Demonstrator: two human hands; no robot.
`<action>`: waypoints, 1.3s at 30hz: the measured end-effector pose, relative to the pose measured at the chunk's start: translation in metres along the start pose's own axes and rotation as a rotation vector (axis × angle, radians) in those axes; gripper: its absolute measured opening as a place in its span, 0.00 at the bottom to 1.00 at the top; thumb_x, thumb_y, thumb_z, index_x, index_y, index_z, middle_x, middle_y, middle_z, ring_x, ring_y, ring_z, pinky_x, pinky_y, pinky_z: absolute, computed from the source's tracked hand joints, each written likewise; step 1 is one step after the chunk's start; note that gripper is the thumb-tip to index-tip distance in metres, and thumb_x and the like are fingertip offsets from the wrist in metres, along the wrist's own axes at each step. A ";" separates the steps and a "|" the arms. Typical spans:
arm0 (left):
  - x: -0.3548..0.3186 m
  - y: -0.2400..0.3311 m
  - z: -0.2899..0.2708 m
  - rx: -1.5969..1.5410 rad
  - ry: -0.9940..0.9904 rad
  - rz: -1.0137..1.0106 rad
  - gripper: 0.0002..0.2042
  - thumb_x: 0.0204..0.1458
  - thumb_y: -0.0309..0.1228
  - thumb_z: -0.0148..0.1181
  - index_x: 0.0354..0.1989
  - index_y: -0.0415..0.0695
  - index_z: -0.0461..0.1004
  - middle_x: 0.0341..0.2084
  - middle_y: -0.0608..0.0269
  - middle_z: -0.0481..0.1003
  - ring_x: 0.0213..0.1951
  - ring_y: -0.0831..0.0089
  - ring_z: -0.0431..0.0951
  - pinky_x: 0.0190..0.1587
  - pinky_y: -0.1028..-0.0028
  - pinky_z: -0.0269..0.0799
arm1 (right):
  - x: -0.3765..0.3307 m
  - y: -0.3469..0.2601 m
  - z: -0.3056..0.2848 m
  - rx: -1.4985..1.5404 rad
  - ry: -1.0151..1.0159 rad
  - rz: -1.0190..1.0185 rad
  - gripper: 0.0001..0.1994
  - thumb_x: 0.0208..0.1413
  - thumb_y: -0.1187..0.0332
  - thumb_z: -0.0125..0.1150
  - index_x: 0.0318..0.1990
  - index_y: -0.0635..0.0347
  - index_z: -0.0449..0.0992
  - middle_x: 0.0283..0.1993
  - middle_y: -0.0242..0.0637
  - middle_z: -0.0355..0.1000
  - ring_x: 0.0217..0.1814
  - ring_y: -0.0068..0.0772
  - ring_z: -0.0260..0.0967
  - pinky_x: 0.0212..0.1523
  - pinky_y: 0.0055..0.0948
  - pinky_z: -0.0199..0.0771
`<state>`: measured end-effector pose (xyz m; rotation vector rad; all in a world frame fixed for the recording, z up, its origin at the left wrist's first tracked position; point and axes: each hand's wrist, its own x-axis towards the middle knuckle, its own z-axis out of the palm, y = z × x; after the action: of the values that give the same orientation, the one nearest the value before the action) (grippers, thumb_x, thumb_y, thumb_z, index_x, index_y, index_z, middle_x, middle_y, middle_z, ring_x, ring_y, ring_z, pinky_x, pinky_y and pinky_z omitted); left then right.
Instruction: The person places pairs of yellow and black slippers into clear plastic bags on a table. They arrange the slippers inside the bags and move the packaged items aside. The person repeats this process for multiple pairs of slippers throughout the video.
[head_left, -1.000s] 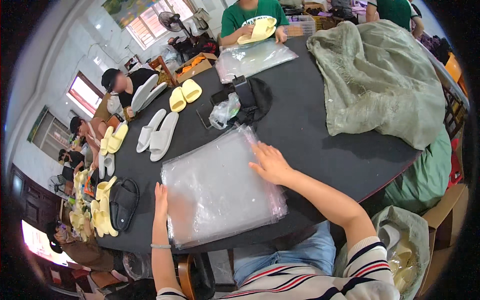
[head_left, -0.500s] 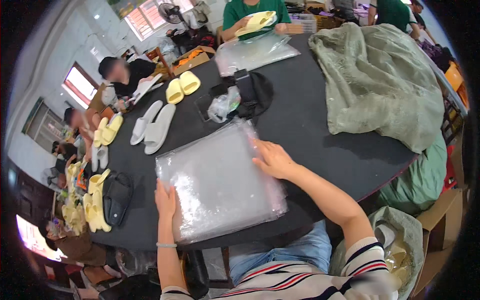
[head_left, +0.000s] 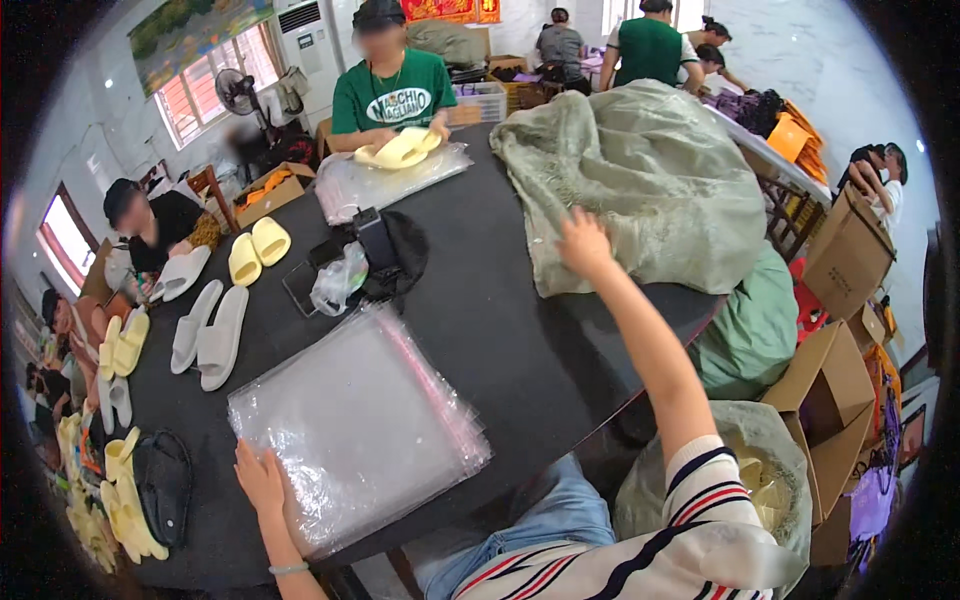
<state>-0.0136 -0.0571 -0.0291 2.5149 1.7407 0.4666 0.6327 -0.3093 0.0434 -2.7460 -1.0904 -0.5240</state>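
Observation:
A stack of clear plastic bags (head_left: 350, 430) with a pink strip along its right side lies flat on the dark table (head_left: 470, 300) in front of me. My left hand (head_left: 261, 480) rests at the stack's left edge, its fingers stretched out. Reaching far to the right, my right hand (head_left: 584, 246) is at the near left part of a large grey-green woven sack (head_left: 660, 190), fingers spread. Whether it presses on the cloth, I cannot tell. Beyond the stack sit a small crumpled plastic bag (head_left: 340, 280) and a black boxy device (head_left: 374, 238).
Grey slippers (head_left: 220, 340) and yellow slippers (head_left: 258, 250) stand on the left, beside a black sandal (head_left: 162, 490). Across the table, a person in green (head_left: 395, 95) handles yellow slippers (head_left: 402, 148) over plastic bags. An open sack (head_left: 740, 455) and cardboard boxes (head_left: 825, 395) are at my right.
My right hand has left the bag stack and moved right to the woven sack. My left hand stays by the stack's left edge. The view has turned right, and the person opposite has lowered the yellow slippers.

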 end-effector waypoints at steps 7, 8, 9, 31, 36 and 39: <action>0.002 -0.005 0.011 -0.009 0.014 0.005 0.31 0.61 0.42 0.46 0.67 0.34 0.52 0.65 0.45 0.56 0.68 0.54 0.53 0.69 0.56 0.43 | 0.017 0.159 -0.079 -0.151 -0.305 0.372 0.42 0.44 0.50 0.68 0.65 0.58 0.59 0.72 0.61 0.41 0.70 0.69 0.47 0.66 0.48 0.59; 0.000 -0.007 0.009 0.000 0.014 0.000 0.31 0.62 0.42 0.46 0.67 0.34 0.51 0.65 0.45 0.56 0.68 0.54 0.53 0.69 0.56 0.43 | 0.014 0.163 -0.084 -0.131 -0.325 0.386 0.45 0.41 0.49 0.70 0.66 0.57 0.57 0.72 0.60 0.41 0.69 0.71 0.47 0.65 0.49 0.59; -0.002 -0.008 0.008 0.006 0.012 -0.003 0.31 0.62 0.42 0.46 0.67 0.34 0.51 0.65 0.45 0.56 0.68 0.54 0.53 0.69 0.56 0.43 | 0.005 0.169 -0.091 -0.082 -0.304 0.379 0.45 0.40 0.51 0.70 0.67 0.54 0.56 0.72 0.59 0.42 0.69 0.70 0.49 0.65 0.50 0.59; 0.002 -0.015 0.008 0.089 -0.029 0.011 0.29 0.63 0.42 0.43 0.67 0.36 0.51 0.65 0.42 0.55 0.67 0.51 0.53 0.68 0.54 0.44 | -0.170 0.167 -0.071 -0.247 0.071 0.053 0.40 0.33 0.76 0.63 0.62 0.47 0.64 0.66 0.42 0.56 0.70 0.48 0.49 0.65 0.49 0.52; 0.002 -0.008 0.006 0.054 -0.022 0.023 0.29 0.63 0.41 0.43 0.67 0.35 0.52 0.65 0.42 0.55 0.67 0.51 0.53 0.68 0.54 0.45 | -0.120 0.151 -0.067 -0.091 -0.064 0.083 0.28 0.40 0.77 0.57 0.54 0.46 0.73 0.51 0.38 0.74 0.55 0.43 0.69 0.53 0.42 0.68; 0.001 -0.016 0.010 0.057 -0.001 0.022 0.29 0.62 0.41 0.45 0.66 0.34 0.53 0.65 0.42 0.56 0.67 0.51 0.53 0.68 0.54 0.44 | -0.093 0.107 -0.080 0.023 0.158 -0.064 0.25 0.40 0.75 0.58 0.51 0.45 0.76 0.46 0.40 0.76 0.46 0.47 0.73 0.43 0.41 0.74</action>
<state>-0.0252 -0.0491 -0.0413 2.5747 1.7521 0.4234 0.6222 -0.4669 0.0829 -2.6061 -1.1410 -0.7188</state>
